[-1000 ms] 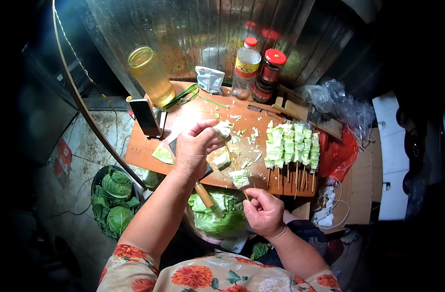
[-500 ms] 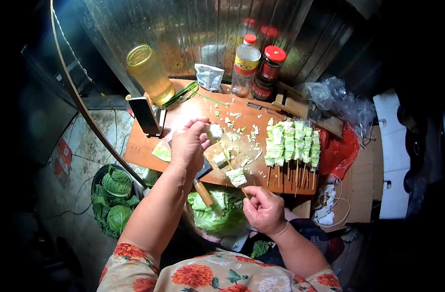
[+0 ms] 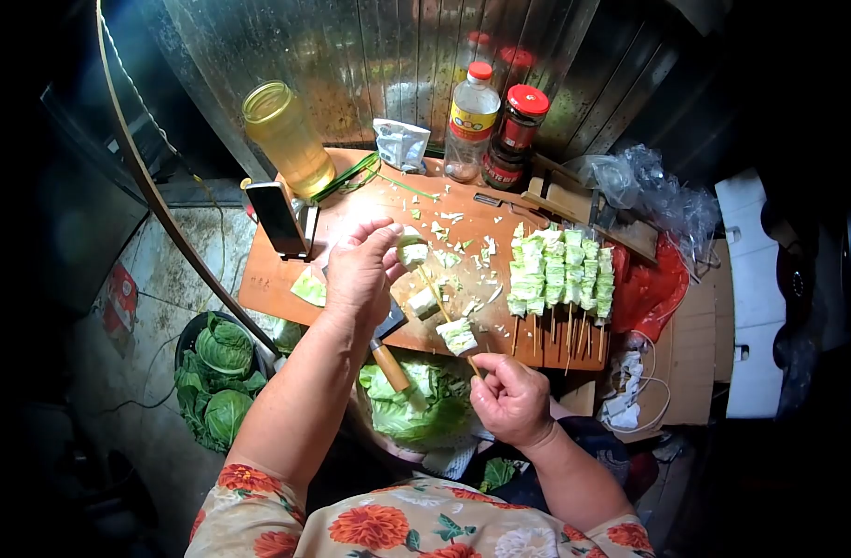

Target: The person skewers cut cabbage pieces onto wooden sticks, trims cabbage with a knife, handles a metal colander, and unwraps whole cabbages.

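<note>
My right hand (image 3: pixel 511 398) is closed on the lower end of a wooden skewer (image 3: pixel 432 288) that slants up to the left. One folded cabbage piece (image 3: pixel 457 337) is threaded on it above my fingers. My left hand (image 3: pixel 365 270) pinches another cabbage piece (image 3: pixel 411 249) at the skewer's upper end; whether the tip has gone into it I cannot tell. A further cut cabbage piece (image 3: pixel 424 301) lies on the board beneath the skewer. A knife (image 3: pixel 389 368) with a wooden handle lies below my left hand, its blade partly hidden. Finished cabbage skewers (image 3: pixel 560 272) lie side by side on the right.
The wooden board (image 3: pixel 267 279) carries cabbage scraps, a propped phone (image 3: pixel 279 221), a jar of yellow liquid (image 3: pixel 291 139), a bottle (image 3: pixel 470 126) and dark jars (image 3: pixel 518 121). Cabbage leaves (image 3: pixel 416 409) fill the space before me. Whole cabbages (image 3: pixel 225 349) sit in a tub at left.
The skewer's upper end has come up to the cabbage piece in my left hand, which now shows more of its side. My right hand has shifted slightly rightward.
</note>
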### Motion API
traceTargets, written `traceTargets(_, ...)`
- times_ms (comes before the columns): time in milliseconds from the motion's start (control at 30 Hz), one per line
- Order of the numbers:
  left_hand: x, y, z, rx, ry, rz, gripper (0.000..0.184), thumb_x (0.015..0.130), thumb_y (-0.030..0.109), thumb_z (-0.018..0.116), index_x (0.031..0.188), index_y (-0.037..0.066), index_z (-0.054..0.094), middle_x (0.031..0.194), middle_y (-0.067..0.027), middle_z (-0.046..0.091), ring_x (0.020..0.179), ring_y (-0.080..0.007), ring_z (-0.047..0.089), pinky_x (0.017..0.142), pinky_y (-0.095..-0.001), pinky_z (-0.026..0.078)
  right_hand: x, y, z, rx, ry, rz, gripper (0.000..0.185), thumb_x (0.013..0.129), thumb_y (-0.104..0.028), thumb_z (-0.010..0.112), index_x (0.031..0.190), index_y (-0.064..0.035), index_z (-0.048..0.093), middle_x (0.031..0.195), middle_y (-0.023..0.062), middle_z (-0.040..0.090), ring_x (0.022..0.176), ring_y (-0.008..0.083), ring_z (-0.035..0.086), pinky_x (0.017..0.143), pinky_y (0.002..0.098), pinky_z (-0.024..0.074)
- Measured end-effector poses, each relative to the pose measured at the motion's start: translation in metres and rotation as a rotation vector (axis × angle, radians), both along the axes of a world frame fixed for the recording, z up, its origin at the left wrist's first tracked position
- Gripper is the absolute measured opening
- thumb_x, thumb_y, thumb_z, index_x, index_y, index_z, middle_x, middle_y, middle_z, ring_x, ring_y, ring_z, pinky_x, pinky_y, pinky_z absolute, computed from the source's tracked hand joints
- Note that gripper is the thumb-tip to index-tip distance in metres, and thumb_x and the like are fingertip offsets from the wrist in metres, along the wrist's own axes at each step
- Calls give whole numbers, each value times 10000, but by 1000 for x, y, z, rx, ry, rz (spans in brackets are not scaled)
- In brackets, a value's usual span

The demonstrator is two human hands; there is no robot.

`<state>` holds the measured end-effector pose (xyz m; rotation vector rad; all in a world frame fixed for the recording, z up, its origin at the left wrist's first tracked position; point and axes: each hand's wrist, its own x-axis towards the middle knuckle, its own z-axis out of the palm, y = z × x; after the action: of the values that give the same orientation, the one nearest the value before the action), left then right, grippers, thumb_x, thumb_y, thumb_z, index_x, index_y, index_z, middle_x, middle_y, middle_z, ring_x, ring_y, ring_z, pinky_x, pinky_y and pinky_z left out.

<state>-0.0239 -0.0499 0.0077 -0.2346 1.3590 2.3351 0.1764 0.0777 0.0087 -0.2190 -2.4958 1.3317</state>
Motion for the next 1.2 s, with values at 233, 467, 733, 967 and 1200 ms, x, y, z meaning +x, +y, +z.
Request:
traceTargets(233, -1, -3, 5, -16, -75, -11, 164, 882, 128, 605, 1013, 61, 532, 922, -95, 637, 792, -218, 675, 658, -323, 569, 4, 2, 0, -48, 32, -23, 213, 737, -21, 672, 947, -22, 634, 569, 47, 526, 461, 144, 526, 466, 266, 431)
traceTargets(467, 11, -6, -5, -521, 153, -878, 102, 869, 132, 636, 947, 67, 637, 869, -8, 654, 817, -110, 598, 730, -258, 485, 5, 13, 3, -326, 72, -187, 201, 772, -31, 679, 965, -4, 630, 624, -31, 499, 535, 27, 466, 506, 188, 407)
traceTargets(733, -9, -6, -64, -1167, 475, -788, 321, 804, 183, 630, 1067, 1, 657, 987, -204, 676, 936, -293, 655, 844, -356, 492, 0, 14, 2, -260, 104, -131, 211, 792, -7, 644, 997, 19, 603, 672, -75, 459, 578, 2, 396, 515, 164, 335)
traceTargets(967, -10, 4, -117, -1345, 481, -932, 342, 807, 252, 649, 1010, -23, 660, 884, -202, 671, 837, -309, 657, 778, -348, 496, -2, 17, 5, -262, 80, -147, 207, 765, -50, 682, 966, -27, 639, 574, 4, 525, 509, 68, 510, 500, 225, 429)
traceTargets(1200, -2, 12, -102, -1395, 477, -974, 371, 717, 298, 719, 886, -29, 670, 892, -228, 666, 847, -326, 657, 768, -377, 510, -2, 18, 5, -234, 90, -94, 210, 796, 1, 655, 1002, 11, 616, 649, -64, 470, 548, 1, 400, 488, 173, 344)
